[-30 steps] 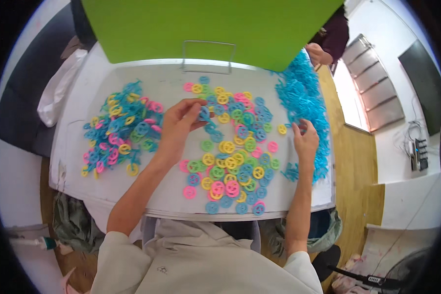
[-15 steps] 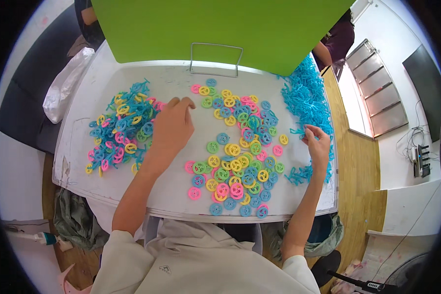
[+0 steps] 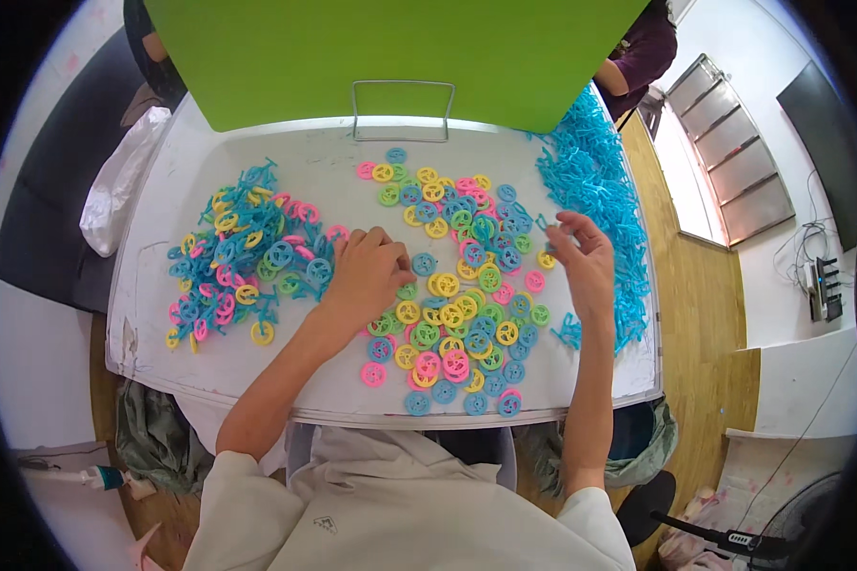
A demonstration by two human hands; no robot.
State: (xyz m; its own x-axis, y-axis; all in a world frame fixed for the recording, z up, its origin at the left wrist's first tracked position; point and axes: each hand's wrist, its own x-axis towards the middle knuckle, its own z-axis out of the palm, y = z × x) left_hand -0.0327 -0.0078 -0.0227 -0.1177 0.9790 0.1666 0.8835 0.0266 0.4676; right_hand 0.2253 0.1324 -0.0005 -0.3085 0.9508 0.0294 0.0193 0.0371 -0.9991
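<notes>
My left hand (image 3: 369, 278) is over the left edge of the loose wheels, its fingers curled down on a green plastic wheel (image 3: 407, 291) that is partly hidden. My right hand (image 3: 584, 255) is raised at the right, pinching a small blue branched plastic piece (image 3: 543, 222) between thumb and fingers. Between the hands lie many flat spoked wheels (image 3: 467, 309) in pink, yellow, green and blue. Left of my left hand is a heap of blue pieces with coloured wheels fitted on them (image 3: 229, 252).
A pile of loose blue pieces (image 3: 595, 181) runs along the table's right side. A green board (image 3: 381, 57) with a wire handle (image 3: 403, 141) stands at the back. A white plastic bag (image 3: 124, 181) lies beyond the left edge. Another person's sleeve (image 3: 647, 48) shows at the far right.
My left hand has moved right, from the heap at the left to the loose wheels. My right hand has come inward and up with the blue piece, away from the pile.
</notes>
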